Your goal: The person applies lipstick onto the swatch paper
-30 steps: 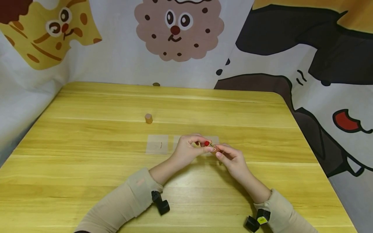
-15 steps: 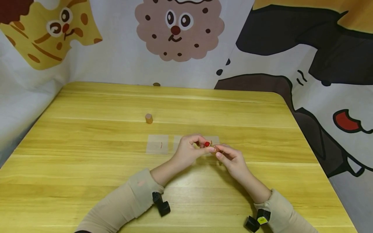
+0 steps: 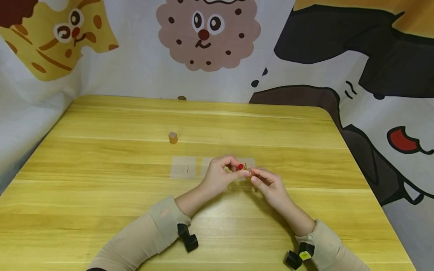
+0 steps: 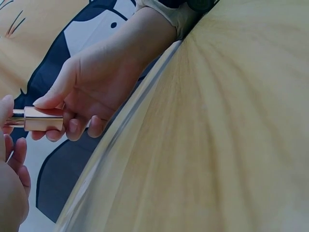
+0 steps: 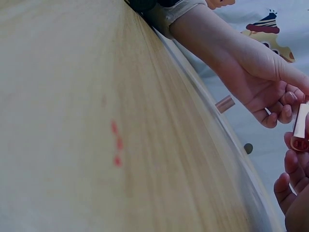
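Observation:
A lipstick with a copper-gold tube is held between my two hands in front of me. Its red tip points left, beside my left fingertips. The left hand pinches the narrower part of the tube with thumb and fingers. My right hand grips the wider base between thumb and fingers. In the right wrist view the round end of the base shows, dark red inside a gold rim. Fingers partly hide the tube in every view.
A short copper-coloured cylinder stands on the wooden table behind the hands. Pale squares lie in a row: the left one bears a thin red stroke, and so does the right one. The left hand partly covers the middle square.

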Action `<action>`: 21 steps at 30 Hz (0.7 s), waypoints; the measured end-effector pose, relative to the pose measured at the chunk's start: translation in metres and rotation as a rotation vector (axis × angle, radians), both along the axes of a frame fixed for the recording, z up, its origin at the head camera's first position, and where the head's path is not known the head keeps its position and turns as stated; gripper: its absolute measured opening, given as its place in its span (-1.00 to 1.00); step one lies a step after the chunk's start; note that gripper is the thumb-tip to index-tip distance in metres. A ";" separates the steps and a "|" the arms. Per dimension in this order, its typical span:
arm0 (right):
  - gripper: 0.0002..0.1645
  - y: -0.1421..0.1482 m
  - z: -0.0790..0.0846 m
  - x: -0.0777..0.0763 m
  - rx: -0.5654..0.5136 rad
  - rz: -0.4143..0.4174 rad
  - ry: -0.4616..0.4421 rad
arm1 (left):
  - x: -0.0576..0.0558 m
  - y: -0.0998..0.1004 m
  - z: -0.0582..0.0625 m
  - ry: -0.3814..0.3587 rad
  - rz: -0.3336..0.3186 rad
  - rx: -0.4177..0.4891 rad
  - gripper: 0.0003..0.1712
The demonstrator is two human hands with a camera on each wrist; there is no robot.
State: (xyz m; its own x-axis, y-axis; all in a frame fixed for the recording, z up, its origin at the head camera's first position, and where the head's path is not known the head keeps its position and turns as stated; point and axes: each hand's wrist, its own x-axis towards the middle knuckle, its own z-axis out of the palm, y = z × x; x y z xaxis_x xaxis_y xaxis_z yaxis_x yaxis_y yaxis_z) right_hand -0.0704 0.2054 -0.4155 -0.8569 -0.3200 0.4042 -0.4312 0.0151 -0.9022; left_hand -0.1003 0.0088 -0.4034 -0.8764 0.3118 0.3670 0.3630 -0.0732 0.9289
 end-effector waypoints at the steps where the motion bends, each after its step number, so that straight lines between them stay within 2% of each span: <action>1: -0.60 0.000 0.000 0.000 0.001 -0.004 -0.005 | 0.000 0.000 0.000 -0.002 0.001 -0.005 -0.86; 11: -0.70 0.002 0.001 0.000 -0.003 -0.034 -0.042 | -0.001 0.000 0.000 -0.021 -0.052 -0.012 -0.81; 16: -0.71 0.002 0.002 -0.001 -0.014 -0.034 -0.037 | -0.001 0.000 0.000 -0.009 -0.080 -0.030 -0.67; 19: -0.70 0.002 0.002 -0.001 -0.015 -0.028 -0.029 | 0.000 -0.001 0.003 0.018 -0.091 -0.033 -0.63; 21: -0.69 0.002 0.002 -0.001 -0.005 -0.032 -0.027 | 0.003 -0.002 0.010 0.029 -0.100 -0.028 -0.66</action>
State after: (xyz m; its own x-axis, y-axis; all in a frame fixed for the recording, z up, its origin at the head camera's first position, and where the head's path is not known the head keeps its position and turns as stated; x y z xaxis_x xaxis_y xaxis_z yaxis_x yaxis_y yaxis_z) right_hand -0.0712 0.2078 -0.4140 -0.8772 -0.2904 0.3822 -0.4059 0.0236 -0.9136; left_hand -0.0973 0.0068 -0.3931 -0.8296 0.4073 0.3819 0.3823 -0.0841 0.9202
